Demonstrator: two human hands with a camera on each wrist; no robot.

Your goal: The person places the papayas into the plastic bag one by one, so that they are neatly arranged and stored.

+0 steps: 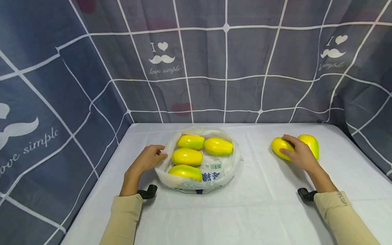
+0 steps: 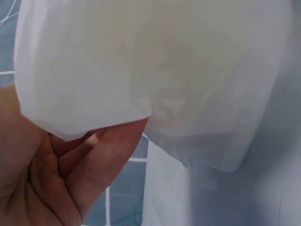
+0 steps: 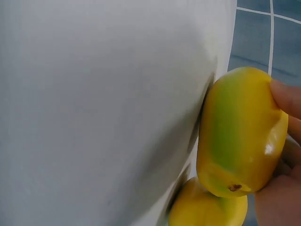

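Observation:
A white plastic bag (image 1: 225, 172) lies spread open on the table, with several yellow-green mangoes (image 1: 187, 157) inside it. At the bag's left rim my left hand (image 1: 150, 158) pinches the thin plastic (image 2: 84, 70) between thumb and fingers. Over on the right, my right hand (image 1: 298, 153) grips a mango (image 3: 240, 132) from above, thumb on one side and fingers on the other. Close beside it is a second mango (image 1: 310, 144), partly hidden by the hand in the head view. Blue print and a barcode show on the bag's inside.
A white cloth covers the table (image 1: 260, 211). Dark grey curtain (image 1: 202, 95) with white grid lines rises behind it and along both sides. Each wrist wears a black camera mount (image 1: 148, 192) below a beige sleeve (image 1: 122, 217).

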